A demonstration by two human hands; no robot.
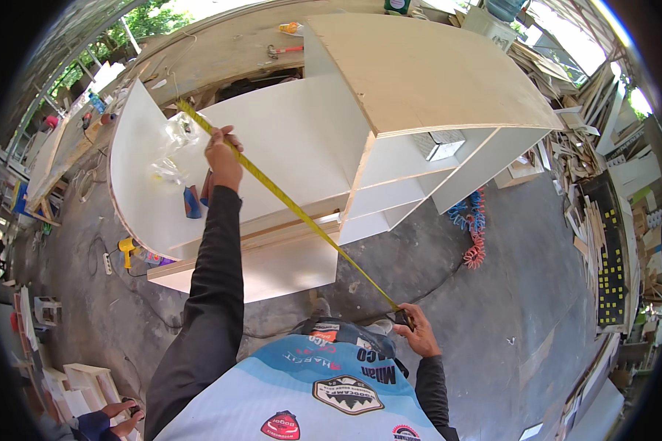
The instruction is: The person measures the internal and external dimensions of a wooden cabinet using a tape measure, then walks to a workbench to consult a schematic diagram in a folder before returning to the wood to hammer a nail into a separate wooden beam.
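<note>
A yellow tape measure [301,213] runs taut on a slant across my front. My left hand [224,158] is closed around its blade, with a short length sticking out past the fingers. Low on the right, my right hand [421,336] grips the dark case where the blade comes out. Beneath the blade stands a white cabinet [272,125] with a low curved counter on the left and a taller block with a plywood top [434,70] and open shelves on the right. Clear plastic bags [180,140] and a blue and brown object [192,202] lie on the counter near my left arm.
A workbench [232,44] behind the cabinet carries a red-handled hammer [283,51]. Coiled red and blue air hoses [475,235] and a dark cable lie on the floor. A yellow power tool [127,250] sits at left. Another person's hands [125,415] show lower left. Scrap boards [603,110] pile up at right.
</note>
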